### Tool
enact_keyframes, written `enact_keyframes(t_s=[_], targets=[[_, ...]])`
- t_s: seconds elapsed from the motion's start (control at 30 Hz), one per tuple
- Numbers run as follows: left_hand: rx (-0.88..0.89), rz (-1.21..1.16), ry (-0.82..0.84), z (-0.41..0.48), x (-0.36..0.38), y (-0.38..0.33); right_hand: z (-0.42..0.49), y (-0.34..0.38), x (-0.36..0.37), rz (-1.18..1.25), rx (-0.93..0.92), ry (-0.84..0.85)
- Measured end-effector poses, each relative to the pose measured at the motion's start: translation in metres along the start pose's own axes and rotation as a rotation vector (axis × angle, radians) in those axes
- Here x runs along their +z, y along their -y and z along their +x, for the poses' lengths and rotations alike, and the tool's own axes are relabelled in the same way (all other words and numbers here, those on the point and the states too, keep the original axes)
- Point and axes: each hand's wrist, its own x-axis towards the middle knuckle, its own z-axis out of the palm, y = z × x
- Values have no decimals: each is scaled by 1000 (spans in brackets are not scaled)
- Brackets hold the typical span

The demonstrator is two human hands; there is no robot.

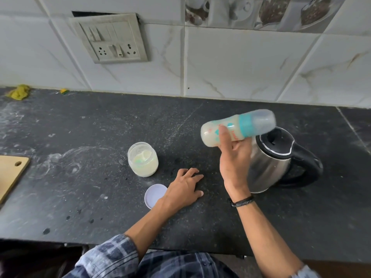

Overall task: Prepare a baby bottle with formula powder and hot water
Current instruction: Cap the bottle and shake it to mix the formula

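Note:
My right hand [233,157] grips a baby bottle [239,127] and holds it on its side in the air above the counter. The bottle holds milky liquid, has a teal collar and a clear cap, and looks blurred. Just behind and right of it stands a steel electric kettle [271,163] with a black handle and lid. An open jar of pale formula powder [143,159] sits left of centre. Its white lid [153,195] lies flat nearer to me. My left hand [185,189] rests palm down on the dark counter [100,197] beside the lid.
A wooden cutting board [11,173] pokes in at the left edge. A yellow cloth [19,92] and a small yellow-green object [64,91] lie by the tiled wall. A switch and socket plate [110,39] is on the wall. The counter's front edge runs close to my body.

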Motion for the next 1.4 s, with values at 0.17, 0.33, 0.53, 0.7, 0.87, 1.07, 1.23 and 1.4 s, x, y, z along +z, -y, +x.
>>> enact_keyframes(t_s=[0.17,0.33,0.53,0.7,0.87,1.07,1.23,1.4], targets=[[15,2,4,2,0,3,-6,-1,-4,-72,-22,19],[4,2,-11,0,2,-1,2,0,-3,-143,48,110],[11,3,2,1,0,0,-9,-4,-1,-114,0,4],[19,11,15,1,1,3,-13,-5,-1,-196,20,105],[4,12,4,0,-1,-2,-7,5,2,-171,12,60],[8,10,8,1,-2,1,-18,7,-4,-92,-74,-24],[8,18,11,0,0,1,-17,-3,-3,-217,19,101],[7,9,3,1,-2,-1,-19,7,3,-92,-31,-9]])
